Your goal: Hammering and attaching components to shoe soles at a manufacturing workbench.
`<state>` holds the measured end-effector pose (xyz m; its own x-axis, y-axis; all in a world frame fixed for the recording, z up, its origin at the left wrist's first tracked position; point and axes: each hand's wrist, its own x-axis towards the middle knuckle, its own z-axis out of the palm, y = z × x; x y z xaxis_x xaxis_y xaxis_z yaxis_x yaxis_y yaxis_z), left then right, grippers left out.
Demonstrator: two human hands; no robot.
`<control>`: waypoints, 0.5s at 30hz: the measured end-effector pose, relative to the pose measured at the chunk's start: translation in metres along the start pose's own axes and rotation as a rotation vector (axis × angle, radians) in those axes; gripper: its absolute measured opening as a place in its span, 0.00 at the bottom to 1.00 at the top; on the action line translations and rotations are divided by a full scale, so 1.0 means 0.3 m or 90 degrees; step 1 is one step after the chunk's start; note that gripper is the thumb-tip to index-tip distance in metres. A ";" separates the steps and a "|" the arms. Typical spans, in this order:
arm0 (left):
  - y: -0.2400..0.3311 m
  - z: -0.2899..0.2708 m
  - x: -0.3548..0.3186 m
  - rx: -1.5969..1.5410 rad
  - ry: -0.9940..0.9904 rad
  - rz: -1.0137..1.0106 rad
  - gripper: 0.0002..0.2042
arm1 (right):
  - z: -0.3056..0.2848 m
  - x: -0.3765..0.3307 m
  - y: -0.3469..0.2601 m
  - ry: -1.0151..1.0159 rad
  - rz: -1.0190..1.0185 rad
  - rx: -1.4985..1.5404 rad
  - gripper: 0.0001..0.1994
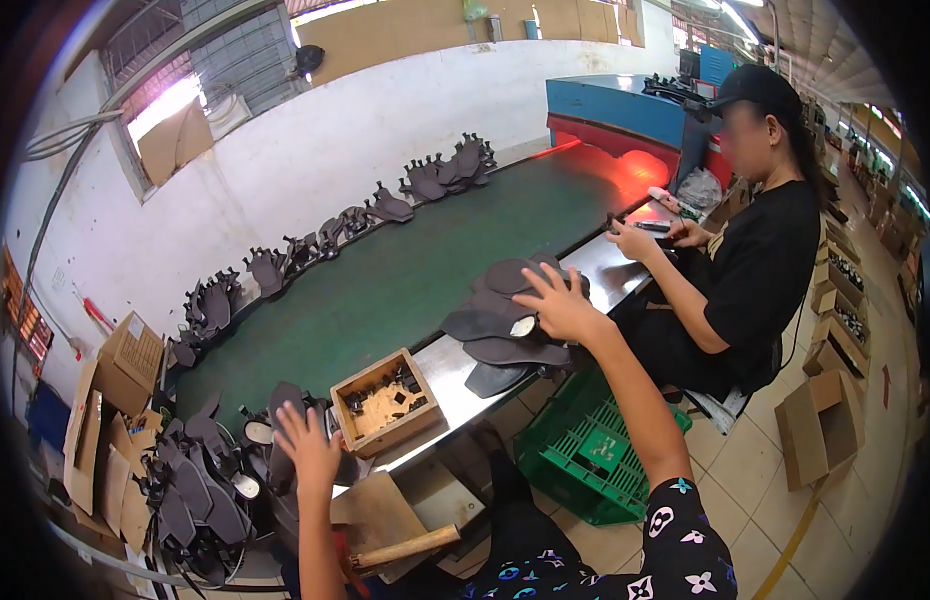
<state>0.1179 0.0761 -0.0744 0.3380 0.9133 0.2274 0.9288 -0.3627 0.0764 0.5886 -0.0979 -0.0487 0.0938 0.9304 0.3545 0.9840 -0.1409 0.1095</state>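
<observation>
My left hand (311, 446), its fingers spread, is raised by a pile of dark sandals (200, 490) on the left; a dark sole (285, 400) stands just behind its fingertips. Whether it touches any of them I cannot tell. Over on the right, my right hand (565, 305) is open, with fingers fanned over a stack of dark sandals (500, 325) at the near edge of the green conveyor belt (385, 290). Between my hands sits a wooden box (385, 440) with small dark parts inside. Neither hand grips anything visible.
More dark sandals (390, 205) line the belt's far edge. At my right, a seated co-worker (755, 230) handles a small dark piece. A green crate (595, 450) stands below, near a cardboard box (820, 430) on the floor. Cardboard (130, 365) leans at far left.
</observation>
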 end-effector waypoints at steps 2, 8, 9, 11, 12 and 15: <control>0.108 -0.046 0.005 0.010 0.056 0.153 0.33 | -0.046 0.010 -0.032 -0.093 -0.036 0.023 0.24; 0.387 -0.235 -0.012 -0.133 0.105 0.325 0.30 | -0.061 0.129 -0.076 0.011 -0.098 0.153 0.09; 0.427 -0.271 -0.015 -0.132 0.108 0.314 0.30 | -0.121 0.148 -0.105 0.056 -0.049 0.296 0.09; 0.493 -0.366 -0.037 -0.323 0.089 0.390 0.30 | -0.366 0.154 -0.217 0.042 -0.024 0.518 0.12; 0.519 -0.409 -0.048 -0.321 0.090 0.379 0.30 | -0.462 0.147 -0.263 0.037 -0.033 0.522 0.12; 0.535 -0.517 -0.071 -0.604 -0.060 0.451 0.24 | -0.633 0.133 -0.377 0.011 -0.282 0.638 0.12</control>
<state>0.2362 -0.0305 0.0836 0.7778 0.4496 0.4391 0.0600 -0.7486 0.6603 0.4521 -0.1091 0.1294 -0.2934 0.8249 0.4833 0.6077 0.5511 -0.5718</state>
